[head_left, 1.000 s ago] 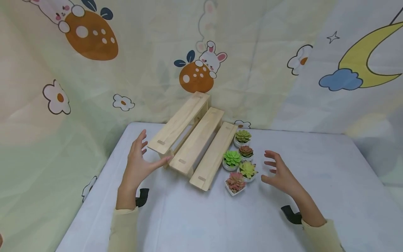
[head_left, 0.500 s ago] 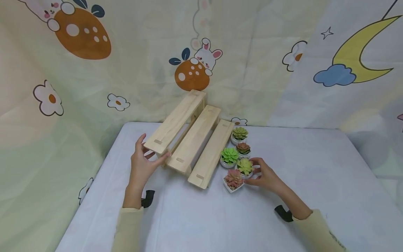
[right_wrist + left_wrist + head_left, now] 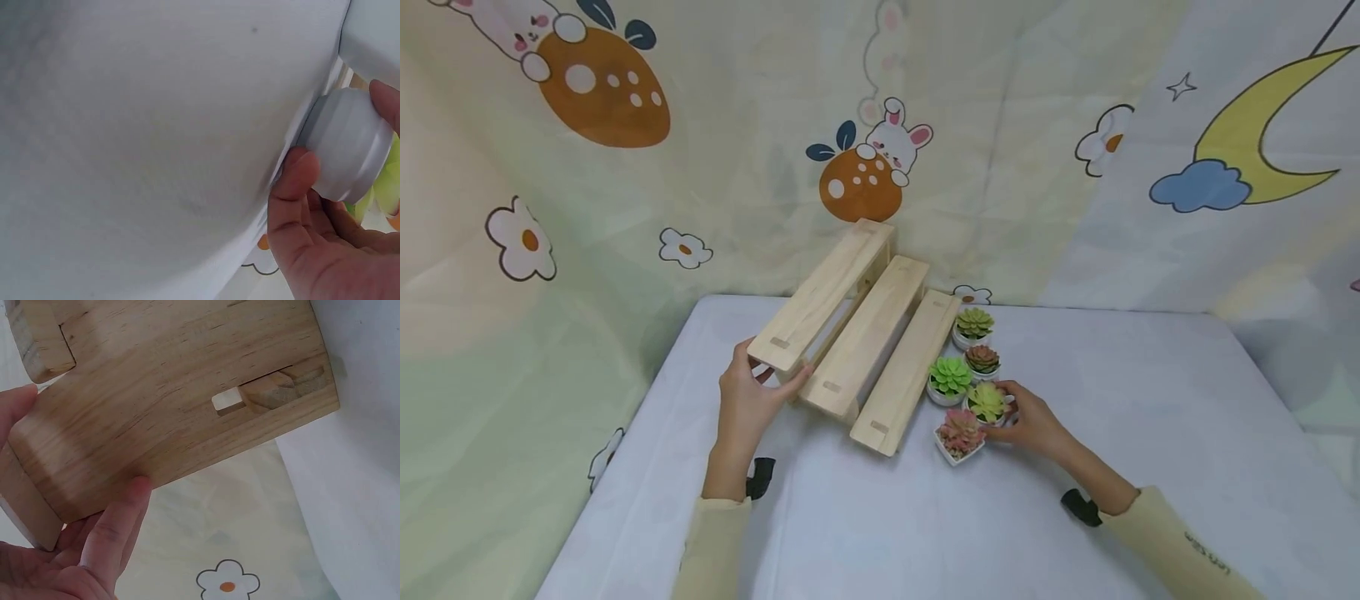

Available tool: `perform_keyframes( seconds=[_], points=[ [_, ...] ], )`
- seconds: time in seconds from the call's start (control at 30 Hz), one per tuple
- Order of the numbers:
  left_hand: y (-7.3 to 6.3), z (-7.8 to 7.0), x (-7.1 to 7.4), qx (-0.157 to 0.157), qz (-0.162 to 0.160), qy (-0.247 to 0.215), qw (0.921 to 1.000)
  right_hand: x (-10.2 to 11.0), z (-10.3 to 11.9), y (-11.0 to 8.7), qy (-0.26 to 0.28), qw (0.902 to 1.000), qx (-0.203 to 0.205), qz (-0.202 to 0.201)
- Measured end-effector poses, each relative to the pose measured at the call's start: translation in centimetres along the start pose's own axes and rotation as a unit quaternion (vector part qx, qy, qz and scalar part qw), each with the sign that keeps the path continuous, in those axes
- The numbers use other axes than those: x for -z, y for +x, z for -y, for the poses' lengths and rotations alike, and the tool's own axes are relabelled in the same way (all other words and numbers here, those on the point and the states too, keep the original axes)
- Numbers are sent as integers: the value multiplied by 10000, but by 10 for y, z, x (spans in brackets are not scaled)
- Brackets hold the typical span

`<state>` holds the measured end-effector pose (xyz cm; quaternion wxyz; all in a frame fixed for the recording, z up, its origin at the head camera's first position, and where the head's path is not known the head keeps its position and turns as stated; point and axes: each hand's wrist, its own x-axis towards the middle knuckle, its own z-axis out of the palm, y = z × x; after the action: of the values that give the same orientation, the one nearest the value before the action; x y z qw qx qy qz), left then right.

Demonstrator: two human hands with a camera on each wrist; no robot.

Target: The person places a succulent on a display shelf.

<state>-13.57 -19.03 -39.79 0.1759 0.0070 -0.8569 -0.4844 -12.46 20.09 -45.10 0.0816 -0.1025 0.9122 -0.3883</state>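
Two hands were busy at once over a table under white cloth (image 3: 880, 533). The left hand (image 3: 749, 402) gripped the near left end of a three-step pale wooden rack (image 3: 867, 335), thumb on one side and fingers on the other; the rack stood aslant, its far end close to the table's back edge. The right hand (image 3: 1032, 425) was clamped by thumb and fingers on a round white pot with a yellow-green succulent (image 3: 987, 402), its base right at the cloth. That pot was hemmed in: a pink succulent in a square white pot (image 3: 960, 435) just in front, a bright green succulent in a white pot (image 3: 950, 377) on its left, a brownish-red potted succulent (image 3: 982, 360) behind. Farther back, a green rosette succulent in a white pot (image 3: 973, 325) stood near the lowest board's far end. Broad room lay to the right and toward the front; left of the rack, the cloth narrowed toward the table's side edge.
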Motion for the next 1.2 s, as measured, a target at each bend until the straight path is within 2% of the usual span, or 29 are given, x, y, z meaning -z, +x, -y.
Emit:
perform_keyframes(
  seconds=[0.2,0.53,0.67,0.9,1.2],
  points=[
    [-1,-2,1,58,93,45,9999,-1,3,2,-231,9997,-59,-80],
    [-4,-1,1,11,104,106,9999,3,1,-8,-357,9988,-93,-314],
    [-4,-1,0,46,90,-40,9999,9,4,-15,-356,9983,-66,-462],
    [-3,0,-4,133,75,-297,9994,19,20,-29,218,9949,-39,-989],
    [-1,4,-2,78,-50,-242,9997,18,52,-23,920,9796,530,-1704]
  ],
)
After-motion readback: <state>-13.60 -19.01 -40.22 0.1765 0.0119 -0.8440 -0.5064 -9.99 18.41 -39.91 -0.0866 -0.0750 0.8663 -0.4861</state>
